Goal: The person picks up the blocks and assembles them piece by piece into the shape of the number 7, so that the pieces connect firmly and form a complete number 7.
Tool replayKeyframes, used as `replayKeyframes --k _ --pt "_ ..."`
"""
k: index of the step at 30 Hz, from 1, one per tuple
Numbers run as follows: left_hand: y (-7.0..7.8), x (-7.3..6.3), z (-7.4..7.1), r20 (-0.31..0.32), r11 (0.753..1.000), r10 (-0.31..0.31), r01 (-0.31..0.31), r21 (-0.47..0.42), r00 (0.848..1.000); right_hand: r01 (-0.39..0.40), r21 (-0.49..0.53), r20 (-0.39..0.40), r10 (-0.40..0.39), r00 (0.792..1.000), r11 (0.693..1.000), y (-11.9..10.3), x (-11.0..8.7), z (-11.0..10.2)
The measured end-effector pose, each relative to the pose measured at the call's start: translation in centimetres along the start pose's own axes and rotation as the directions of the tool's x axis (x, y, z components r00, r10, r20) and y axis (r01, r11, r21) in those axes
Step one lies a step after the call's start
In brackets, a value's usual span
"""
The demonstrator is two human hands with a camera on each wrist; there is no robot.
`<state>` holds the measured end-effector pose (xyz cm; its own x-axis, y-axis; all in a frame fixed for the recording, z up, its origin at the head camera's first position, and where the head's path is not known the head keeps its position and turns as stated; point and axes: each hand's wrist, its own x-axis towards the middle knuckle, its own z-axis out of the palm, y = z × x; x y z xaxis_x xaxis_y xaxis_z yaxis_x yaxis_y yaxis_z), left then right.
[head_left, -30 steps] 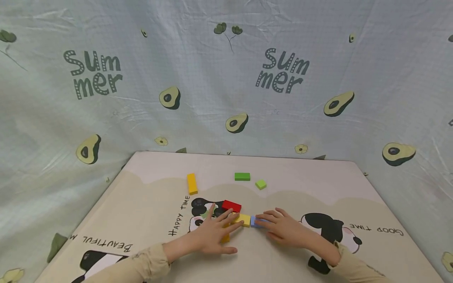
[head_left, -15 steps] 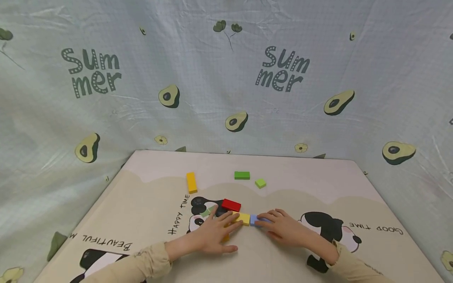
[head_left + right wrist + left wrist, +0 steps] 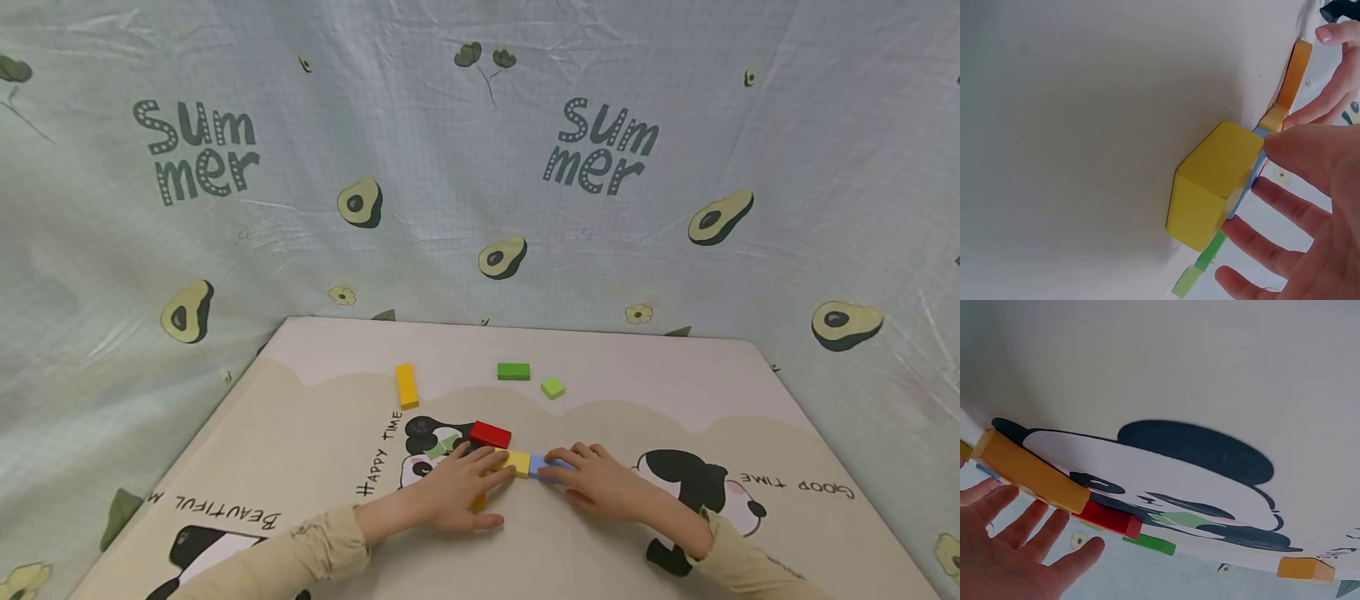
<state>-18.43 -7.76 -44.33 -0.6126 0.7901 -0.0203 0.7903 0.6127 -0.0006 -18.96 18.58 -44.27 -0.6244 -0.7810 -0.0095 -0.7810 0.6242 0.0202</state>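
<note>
Small coloured blocks form a row in front of the hands. In the head view, the left hand (image 3: pixel 461 490) spreads over an orange block (image 3: pixel 478 503) and touches a yellow block (image 3: pixel 518 464). A red block (image 3: pixel 491 434) lies just beyond its fingers. The right hand (image 3: pixel 606 486) rests its fingertips on a blue block (image 3: pixel 539 467), which meets the yellow one. In the right wrist view, another yellow block (image 3: pixel 1213 178), hidden from the head camera, sits under the right hand, thumb tip at its edge. Whether the fingers press it, I cannot tell.
Farther back lie an orange block (image 3: pixel 407 387), a green block (image 3: pixel 513 372) and a small light green block (image 3: pixel 552 388). The panda-print table cover (image 3: pixel 337 450) runs back to a hanging avocado-print cloth (image 3: pixel 420 142).
The left hand's little finger has drawn in towards the other fingers. The right hand and the blocks stay nearly where they were.
</note>
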Motion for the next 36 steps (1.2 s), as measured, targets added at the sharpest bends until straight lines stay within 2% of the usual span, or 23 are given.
replayKeyframes --k 6,13,19,28,36 --pt "0.0 0.0 0.1 0.01 1.0 -0.009 0.009 0.003 1.0 0.013 -0.002 0.002 -0.013 1.0 1.0 0.1 0.2 0.1" --pt "0.0 0.0 0.0 0.023 1.0 -0.005 0.005 0.001 1.0 0.032 0.109 0.016 -0.034 0.999 0.994 0.3 0.6 0.1" --pt "0.0 0.0 0.1 0.034 1.0 -0.013 0.014 -0.018 0.999 0.018 0.144 0.057 -0.027 0.998 0.989 0.3 0.9 -0.1" --pt "-0.1 0.0 0.1 0.048 0.999 -0.018 0.02 -0.042 0.999 0.047 0.101 0.025 -0.05 0.998 0.994 0.5 1.3 -0.1" --pt "0.0 -0.1 0.0 0.053 0.997 -0.032 0.036 -0.067 0.998 0.019 0.104 0.061 -0.025 0.998 0.994 0.6 1.2 0.1"
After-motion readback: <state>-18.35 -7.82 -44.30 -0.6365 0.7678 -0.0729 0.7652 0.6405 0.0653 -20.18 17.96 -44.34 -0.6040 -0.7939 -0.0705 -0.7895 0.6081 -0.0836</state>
